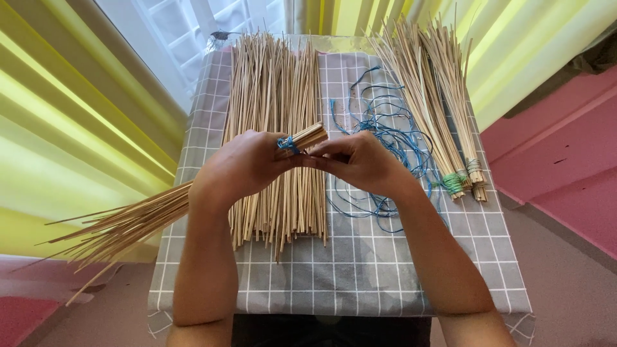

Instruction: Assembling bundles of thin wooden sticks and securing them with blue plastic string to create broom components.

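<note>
Blue string (287, 144) is pinched by right hand (360, 160) fingers (321, 153); left hand (241, 166) fingers grip the stick bundle (312, 136).

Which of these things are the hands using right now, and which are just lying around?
In use:
- stick bundle, gripped by the left hand
- blue string wound round its end, pinched by the right hand

Lying about:
- loose sticks on the checked cloth
- string tangle
- tied bundles
- yellow curtain
</note>
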